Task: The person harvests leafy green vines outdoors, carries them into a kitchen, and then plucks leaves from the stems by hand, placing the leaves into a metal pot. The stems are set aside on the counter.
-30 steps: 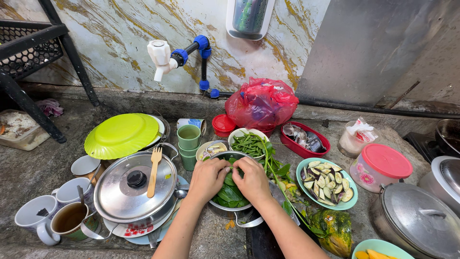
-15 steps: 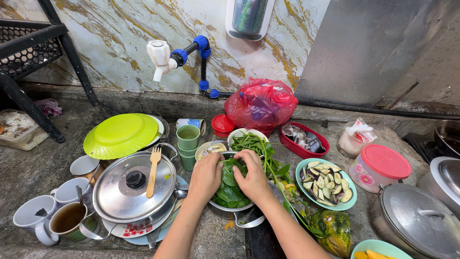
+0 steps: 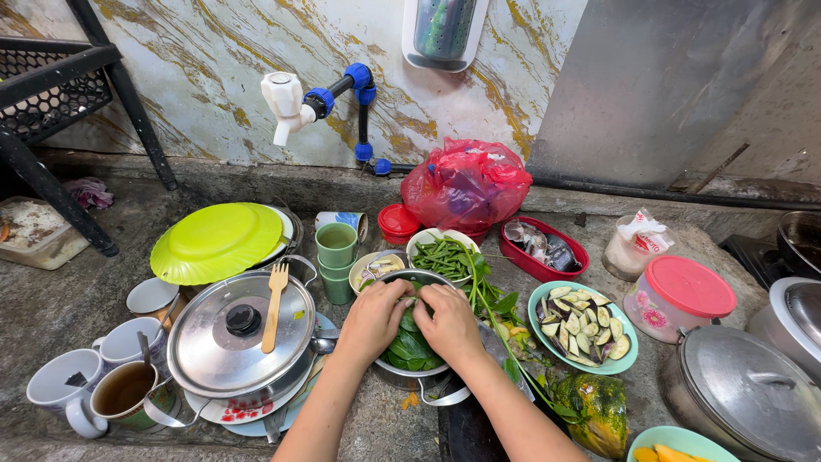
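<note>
Both my hands are pressed onto a pile of dark green leaves (image 3: pixel 410 346) in a metal bowl (image 3: pixel 453 396) on the stone counter. My left hand (image 3: pixel 376 316) grips the leaves from the left and my right hand (image 3: pixel 448 321) from the right, thumbs nearly touching above the pile. Long leafy stems (image 3: pixel 489 295) lie just right of the bowl. Behind it stands a white bowl of green beans (image 3: pixel 441 250).
A steel pot lid (image 3: pixel 229 338) with a wooden fork (image 3: pixel 274 304) lies at left, next to mugs (image 3: pixel 120 389), a lime plate (image 3: pixel 214 242) and stacked green cups (image 3: pixel 336 257). At right: a plate of sliced eggplant (image 3: pixel 583 323), a red-lidded container (image 3: pixel 677 295), another pot (image 3: pixel 744 385), a red bag (image 3: pixel 466 184).
My hands have shifted slightly toward the far side of the bowl and drawn closer together over the leaves.
</note>
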